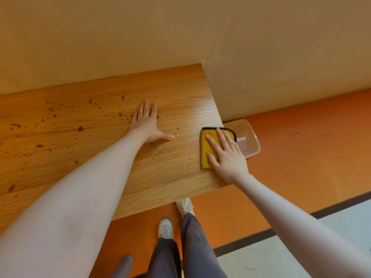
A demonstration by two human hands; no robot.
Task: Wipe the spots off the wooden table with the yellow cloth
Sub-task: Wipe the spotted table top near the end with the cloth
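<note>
The right hand (224, 155) lay flat, fingers straight, pressing the folded yellow cloth (208, 149) against the wooden table (180, 93) at its right edge, just beside a clear plastic container (251, 137) on the floor below. The left hand (147, 121) rested open, palm down, on the tabletop, well apart from the cloth. By judgement the task was at an early stage: dark spots (80, 128) covered the left and central surface, with only the strip near the cloth largely clean.

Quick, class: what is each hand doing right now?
Left hand: open, flat on the spotted wooden table.
Right hand: open, fingers straight, pressing the folded yellow cloth.
</note>
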